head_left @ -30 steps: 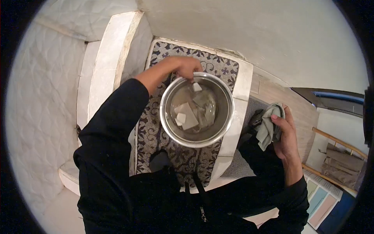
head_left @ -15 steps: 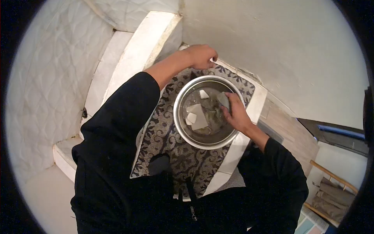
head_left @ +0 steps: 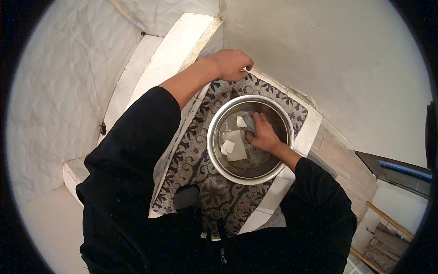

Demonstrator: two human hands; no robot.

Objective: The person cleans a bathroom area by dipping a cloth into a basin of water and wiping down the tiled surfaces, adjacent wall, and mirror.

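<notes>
A round metal basin (head_left: 213,153) of cloudy water stands on a patterned mat (head_left: 191,164). Inside it, my right hand (head_left: 264,133) is closed on a grey flat piece (head_left: 249,122), whose material I cannot make out. Beside that piece lies a small white piece (head_left: 241,122). A larger pale flat piece (head_left: 237,148) is in the water, with small white pieces (head_left: 228,146) at its left edge. My left hand (head_left: 230,65) is at the mat's far edge by the wall, fingers curled; what they hold, if anything, is hidden.
White tiled ledges (head_left: 182,41) rise on the left, and a plain wall (head_left: 319,59) stands behind the mat. A dark grey rounded thing (head_left: 186,197) is near my body. At the lower right, brown cloth (head_left: 388,246) hangs by a wooden rail (head_left: 388,219).
My right hand has moved left and deeper into the basin with the grey piece, bringing it beside the small white piece. My left hand stays at the mat's far edge. The view has shifted slightly.
</notes>
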